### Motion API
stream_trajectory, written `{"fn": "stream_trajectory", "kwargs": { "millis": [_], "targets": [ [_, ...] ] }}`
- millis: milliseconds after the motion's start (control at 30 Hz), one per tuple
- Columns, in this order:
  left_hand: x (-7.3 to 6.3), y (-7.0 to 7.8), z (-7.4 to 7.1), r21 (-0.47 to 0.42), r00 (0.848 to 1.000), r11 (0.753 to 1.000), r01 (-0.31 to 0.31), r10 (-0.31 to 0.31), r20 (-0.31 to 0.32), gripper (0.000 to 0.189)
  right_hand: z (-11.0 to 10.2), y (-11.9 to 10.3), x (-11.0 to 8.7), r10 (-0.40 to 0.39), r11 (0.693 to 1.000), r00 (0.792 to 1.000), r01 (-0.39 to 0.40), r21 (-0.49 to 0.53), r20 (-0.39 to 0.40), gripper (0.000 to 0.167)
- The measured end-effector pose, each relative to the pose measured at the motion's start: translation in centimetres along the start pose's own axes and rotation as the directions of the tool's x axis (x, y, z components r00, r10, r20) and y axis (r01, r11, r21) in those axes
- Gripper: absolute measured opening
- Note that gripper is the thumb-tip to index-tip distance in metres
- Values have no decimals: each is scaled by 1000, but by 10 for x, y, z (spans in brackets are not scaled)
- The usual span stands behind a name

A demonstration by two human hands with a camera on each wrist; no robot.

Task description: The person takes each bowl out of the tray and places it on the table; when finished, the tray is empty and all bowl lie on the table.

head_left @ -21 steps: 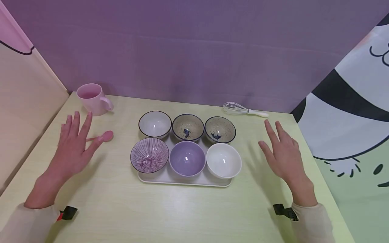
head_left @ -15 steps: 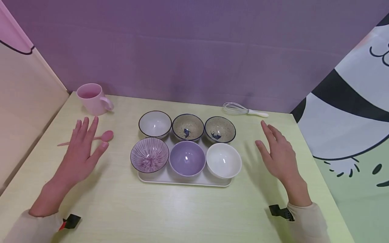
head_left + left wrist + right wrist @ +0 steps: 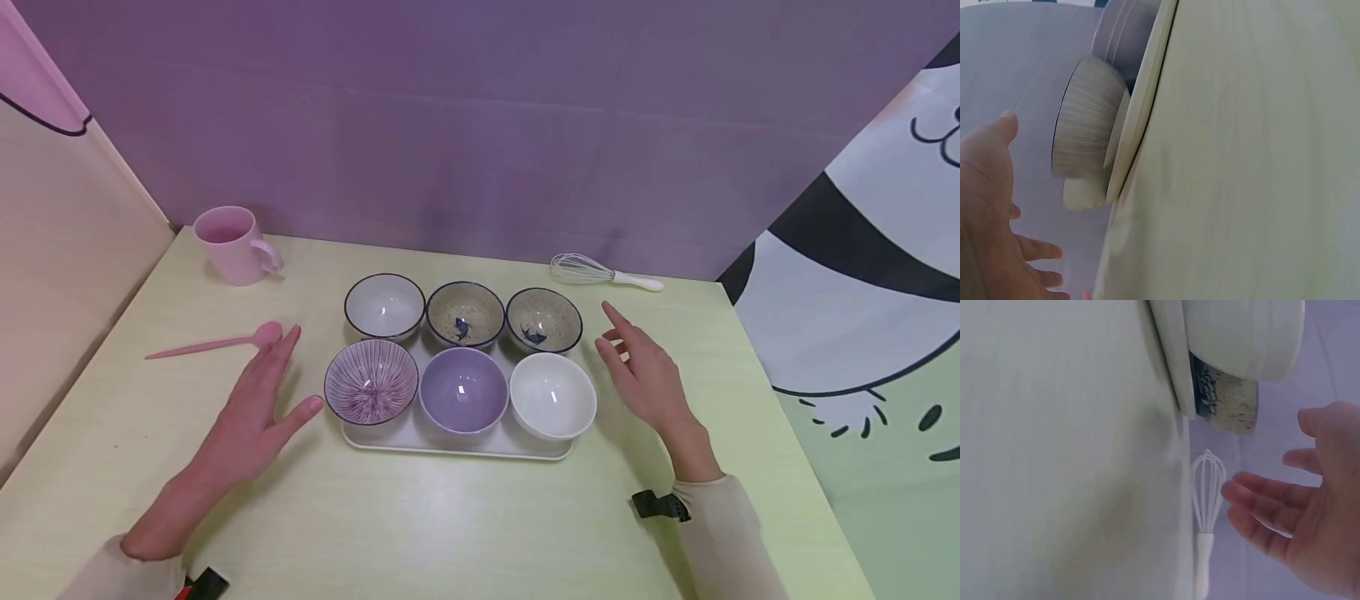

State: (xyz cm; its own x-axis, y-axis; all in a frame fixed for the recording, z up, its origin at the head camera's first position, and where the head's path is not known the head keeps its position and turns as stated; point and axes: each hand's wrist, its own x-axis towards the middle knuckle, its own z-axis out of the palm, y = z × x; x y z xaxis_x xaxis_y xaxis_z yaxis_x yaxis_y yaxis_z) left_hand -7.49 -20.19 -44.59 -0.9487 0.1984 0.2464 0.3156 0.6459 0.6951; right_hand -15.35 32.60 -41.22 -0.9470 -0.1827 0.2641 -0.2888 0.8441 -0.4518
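Note:
Two rows of bowls stand on a white tray (image 3: 457,447). The front row has a purple-striped bowl (image 3: 371,383), a plain purple bowl (image 3: 463,392) and a white bowl (image 3: 552,397). Behind them are a dark-rimmed white bowl (image 3: 385,307) and two speckled bowls (image 3: 465,315) with blue motifs. My left hand (image 3: 251,421), fingers extended, hovers just left of the striped bowl, holding nothing. To the right of the white bowl is my right hand (image 3: 645,375), its fingers slightly bent and nothing in them. In the right wrist view a gap separates that hand from the bowls.
A pink mug (image 3: 234,250) stands at the back left. The pink spoon (image 3: 217,343) lies in front of it, close to my left fingertips. Along the table's back edge lies a whisk (image 3: 600,273) with a white handle. A purple backdrop (image 3: 480,133) rises behind.
Both hands have moved inward toward the bowls, the left one going right and toward me, the right one going left. The spoon is now uncovered. Bowls and tray stay put.

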Motion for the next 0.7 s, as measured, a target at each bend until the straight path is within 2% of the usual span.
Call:
{"fn": "stream_trajectory", "kwargs": {
  "millis": [267, 400, 533, 700],
  "targets": [
    [-2, 5, 14, 9, 995, 998, 62, -63, 76, 110, 15, 4, 14, 47, 990, 994, -60, 126, 102, 58],
    [-4, 5, 22, 25, 996, 999, 32, -33, 85, 116, 21, 4, 19, 68, 978, 989, -92, 188, 131, 59],
    [-5, 3, 29, 26, 998, 1000, -7, 5, 66, 118, 25, 4, 23, 82, 959, 984, -120, 258, 156, 59],
    [-6, 2, 37, 22, 997, 1000, 21, -23, 71, 124, 29, 6, 27, 97, 934, 977, -155, 323, 189, 59]
  ]
}}
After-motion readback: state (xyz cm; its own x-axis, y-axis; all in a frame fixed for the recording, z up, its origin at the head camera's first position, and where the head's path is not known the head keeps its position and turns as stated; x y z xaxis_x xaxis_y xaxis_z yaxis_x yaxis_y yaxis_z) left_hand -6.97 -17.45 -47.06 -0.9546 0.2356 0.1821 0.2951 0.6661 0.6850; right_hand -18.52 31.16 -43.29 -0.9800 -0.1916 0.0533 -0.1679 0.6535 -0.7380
